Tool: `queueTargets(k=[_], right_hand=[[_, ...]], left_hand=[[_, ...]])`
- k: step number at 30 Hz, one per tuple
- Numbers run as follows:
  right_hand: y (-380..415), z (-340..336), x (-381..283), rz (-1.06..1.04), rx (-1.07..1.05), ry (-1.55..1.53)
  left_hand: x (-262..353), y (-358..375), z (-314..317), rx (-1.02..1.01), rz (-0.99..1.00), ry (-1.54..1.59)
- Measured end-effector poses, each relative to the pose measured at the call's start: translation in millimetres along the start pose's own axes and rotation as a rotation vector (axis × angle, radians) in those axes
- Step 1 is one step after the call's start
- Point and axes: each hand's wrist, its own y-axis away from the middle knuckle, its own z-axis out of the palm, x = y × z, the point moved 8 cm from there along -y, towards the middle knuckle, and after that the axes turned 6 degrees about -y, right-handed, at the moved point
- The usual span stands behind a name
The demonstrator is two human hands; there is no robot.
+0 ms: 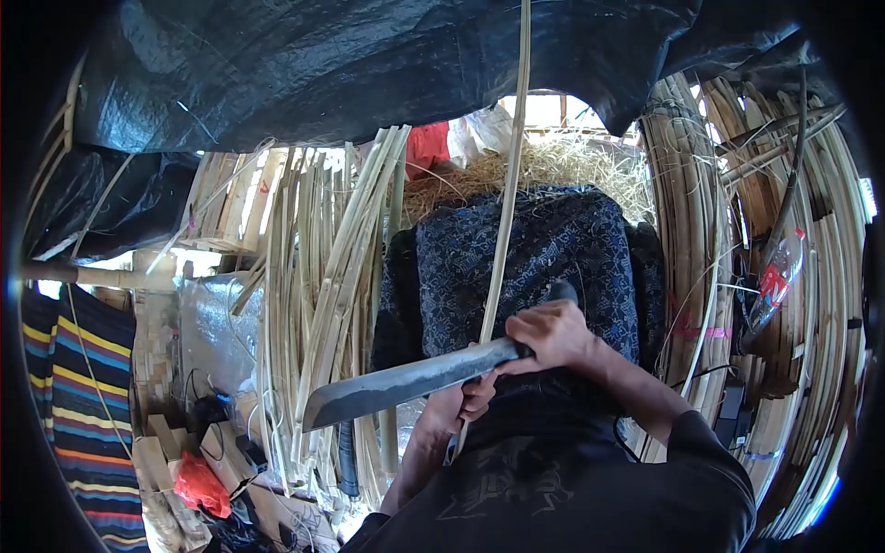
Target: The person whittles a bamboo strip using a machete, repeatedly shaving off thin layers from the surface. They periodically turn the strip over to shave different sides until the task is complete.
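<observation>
My right hand (550, 337) is closed around the dark handle of a machete (406, 380). Its broad grey blade points to the left, tilted slightly down, and crosses in front of a long pale bamboo strip (505, 217). The strip stands nearly upright and runs out of view at the top. Below the blade, my left hand (452, 404) has its fingers wrapped round the strip's lower part; the blade hides some of this hand. Dark blue patterned cloth (525, 249) covers the area just beyond my hands.
Split bamboo strips (336, 276) lean at the left, with more bundled strips (682, 221) at the right. Pale shavings (590, 166) lie beyond the cloth. Black plastic sheeting (304, 74) hangs overhead. A plastic bottle (777, 281), a striped cloth (92, 415) and a red bag (201, 484) are at the sides.
</observation>
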Motion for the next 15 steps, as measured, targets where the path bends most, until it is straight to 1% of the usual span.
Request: queueTargets(k=[2,3,5,6,8,10,11,12,13,14,15], right_hand=[[-4.1,-21.3,18.6,-0.056,0.169,0.143],[-1.7,-26.0,45.7,0.037,0.151,0.188],[6.7,-45.8,100.6,0.426,0.307,0.128],[13.4,-50.0,125.0,0.590,0.339,0.045],[19.5,-55.5,132.7,0.608,0.360,0.058],[10.4,-40.5,96.4,0.453,0.222,-0.009],[3.0,-35.7,66.0,0.313,0.190,-0.041],[1.3,-22.0,43.3,0.202,0.105,-0.103],[-0.4,-12.1,20.5,0.062,0.093,-0.045],[-1.1,-1.3,7.1,-0.021,0.060,-0.014],[-0.9,-0.1,8.7,-0.038,0.062,0.009]], left_hand=[[16.5,10.5,19.3,-0.157,0.176,-0.104],[12.3,16.7,16.2,-0.207,0.183,-0.060],[-3.5,28.2,0.6,-0.227,0.178,-0.007],[-6.1,32.7,0.9,-0.254,0.176,0.038],[-4.4,33.5,1.2,-0.230,0.192,0.004],[0.3,26.6,5.8,-0.171,0.174,-0.066],[4.6,19.6,10.3,-0.147,0.174,-0.051],[5.6,13.2,12.4,-0.151,0.173,-0.051],[7.4,3.8,9.3,-0.113,0.167,-0.063],[9.4,-3.1,6.8,-0.074,0.161,-0.075],[7.1,-6.5,3.4,-0.011,0.099,-0.067]])
